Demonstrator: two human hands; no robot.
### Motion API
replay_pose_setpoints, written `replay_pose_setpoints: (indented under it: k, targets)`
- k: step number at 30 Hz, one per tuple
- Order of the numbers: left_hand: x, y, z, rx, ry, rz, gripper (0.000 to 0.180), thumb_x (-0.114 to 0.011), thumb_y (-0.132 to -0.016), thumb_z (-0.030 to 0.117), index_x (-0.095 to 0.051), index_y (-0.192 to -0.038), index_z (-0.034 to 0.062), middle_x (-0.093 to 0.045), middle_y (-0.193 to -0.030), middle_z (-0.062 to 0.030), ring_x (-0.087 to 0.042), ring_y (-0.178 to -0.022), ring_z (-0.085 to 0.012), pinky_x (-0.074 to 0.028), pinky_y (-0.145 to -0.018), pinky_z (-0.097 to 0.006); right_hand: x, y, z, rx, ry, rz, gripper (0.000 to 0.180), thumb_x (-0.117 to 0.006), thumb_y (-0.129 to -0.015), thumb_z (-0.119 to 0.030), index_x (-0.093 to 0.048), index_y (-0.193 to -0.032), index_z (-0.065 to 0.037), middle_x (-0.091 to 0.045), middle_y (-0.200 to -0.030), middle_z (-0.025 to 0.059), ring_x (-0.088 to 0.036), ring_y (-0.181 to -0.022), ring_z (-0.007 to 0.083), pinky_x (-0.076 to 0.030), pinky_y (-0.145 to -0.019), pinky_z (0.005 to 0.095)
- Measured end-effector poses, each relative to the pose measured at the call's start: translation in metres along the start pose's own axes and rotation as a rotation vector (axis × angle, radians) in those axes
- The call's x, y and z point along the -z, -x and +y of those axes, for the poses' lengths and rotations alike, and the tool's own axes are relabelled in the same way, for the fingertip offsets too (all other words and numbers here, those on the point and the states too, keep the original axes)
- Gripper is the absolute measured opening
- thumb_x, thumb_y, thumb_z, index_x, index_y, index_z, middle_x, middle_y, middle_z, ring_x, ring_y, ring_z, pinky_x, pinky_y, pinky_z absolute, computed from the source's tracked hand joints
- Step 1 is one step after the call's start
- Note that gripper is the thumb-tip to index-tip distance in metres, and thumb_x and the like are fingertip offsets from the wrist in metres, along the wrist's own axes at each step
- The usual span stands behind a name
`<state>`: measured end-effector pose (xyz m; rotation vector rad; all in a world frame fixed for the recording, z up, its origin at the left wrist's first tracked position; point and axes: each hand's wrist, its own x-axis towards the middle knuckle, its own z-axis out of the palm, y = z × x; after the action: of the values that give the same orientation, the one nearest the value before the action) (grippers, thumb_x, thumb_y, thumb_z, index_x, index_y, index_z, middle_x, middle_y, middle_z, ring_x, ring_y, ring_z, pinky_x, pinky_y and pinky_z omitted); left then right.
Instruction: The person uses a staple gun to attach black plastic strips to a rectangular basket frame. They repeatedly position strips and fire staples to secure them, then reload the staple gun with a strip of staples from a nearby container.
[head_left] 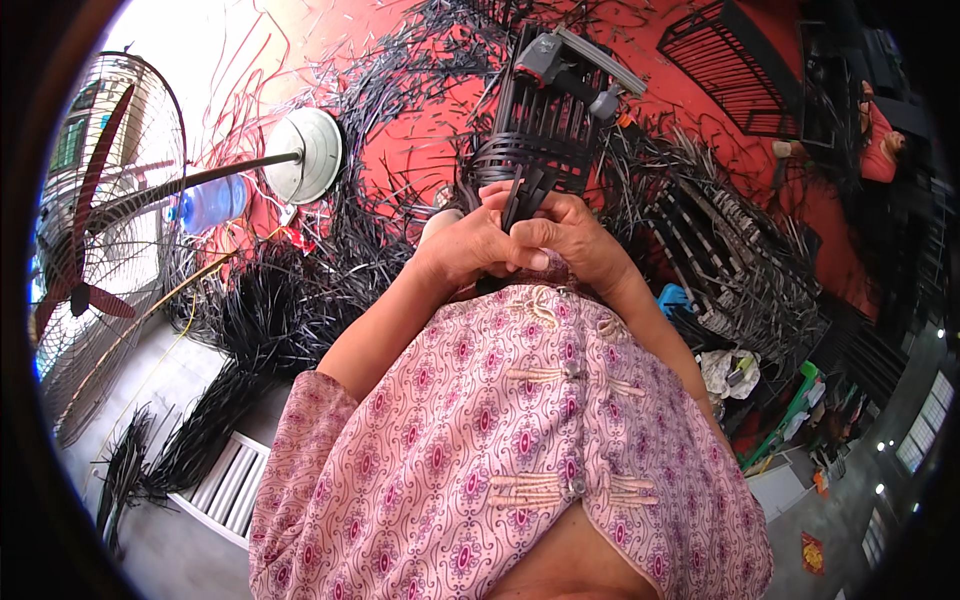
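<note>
In the head view, the left hand (472, 243) and right hand (575, 235) met before the patterned shirt (440, 420), each grip closed on black strips (527, 198) standing between them. Just beyond was a slatted black frame (536, 118), a grey power tool (543, 62) on top.

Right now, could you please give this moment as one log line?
left hand and right hand: together, holding black strips | beyond: grey power tool on dark slatted frame
</note>
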<state>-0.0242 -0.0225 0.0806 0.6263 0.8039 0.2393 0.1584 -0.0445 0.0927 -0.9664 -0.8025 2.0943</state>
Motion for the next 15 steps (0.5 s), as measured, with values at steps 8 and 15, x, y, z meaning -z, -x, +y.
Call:
replay_pose_setpoints:
  k: [8,15]
  targets:
    - [0.031,0.000,-0.021,-0.100,0.473,-0.232,0.052,-0.080,-0.084,0.039,-0.053,-0.120,0.0124,-0.053,-0.082,0.0013,-0.044,-0.059,-0.0070,-0.034,-0.051,-0.021,-0.017,-0.028,0.016,0.224,0.443,0.172,0.026,-0.067,-0.095,-0.014,-0.068,-0.120,-0.004,-0.068,-0.101,0.0011,-0.064,-0.090,0.0088,-0.054,-0.083,0.0269]
    - [0.046,-0.001,-0.016,-0.197,0.456,-0.200,0.084,-0.037,-0.089,0.079,-0.053,-0.130,0.0073,-0.062,-0.094,-0.0063,-0.057,-0.073,-0.0149,-0.044,-0.065,-0.028,-0.042,-0.030,0.012,0.026,0.178,0.393,0.024,-0.060,-0.102,-0.024,-0.068,-0.112,-0.003,-0.065,-0.087,0.0002,-0.059,-0.065,0.0044,-0.050,-0.059,0.0197]
